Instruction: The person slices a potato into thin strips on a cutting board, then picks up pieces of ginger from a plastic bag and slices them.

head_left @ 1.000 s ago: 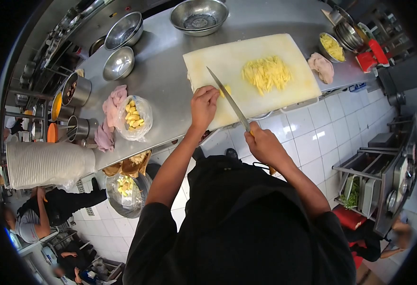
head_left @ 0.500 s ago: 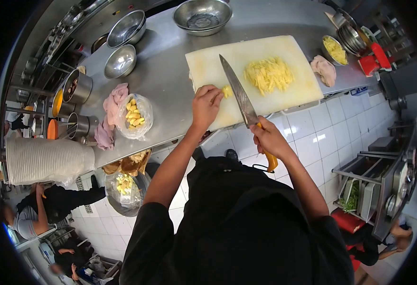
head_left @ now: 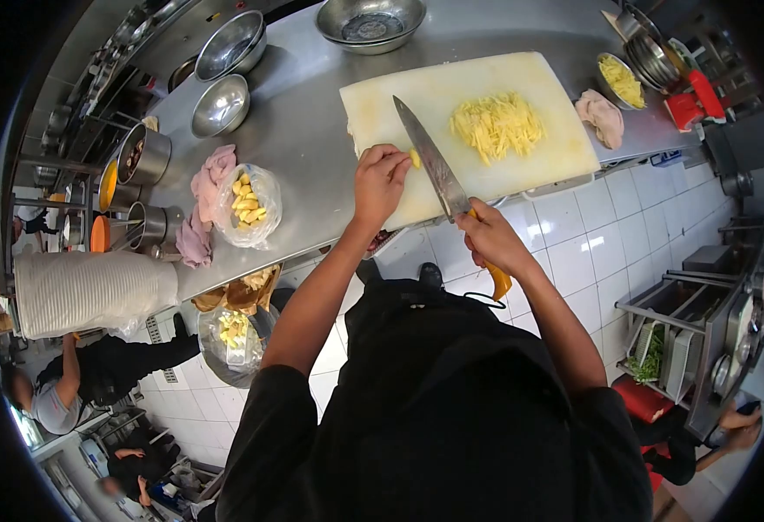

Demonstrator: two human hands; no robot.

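My left hand [head_left: 379, 187] rests at the left part of the white cutting board [head_left: 564, 139], fingers curled and pinched on a small yellow piece [head_left: 415, 158] that looks like peeled ginger. In my right hand [head_left: 493, 235] is a large kitchen knife [head_left: 432, 161] with a yellow handle, its blade slanting across the board towards the far left. The blade lies just right of the yellow piece, apart from my left fingers. A heap of thin yellow strips [head_left: 497, 126] sits right of the blade.
A plastic bag of yellow pieces [head_left: 247, 207] and a pink cloth [head_left: 212, 178] lie left on the steel counter [head_left: 303, 113]. Metal bowls [head_left: 370, 24] stand at the back. To the right are another cloth [head_left: 600, 117] and a bowl of strips [head_left: 621, 83]. Co-workers are at lower left.
The knife blade has shifted slightly left on the board. My left hand stays beside it, and less of the yellow food shows at its fingertips. The whole view has tilted a little.
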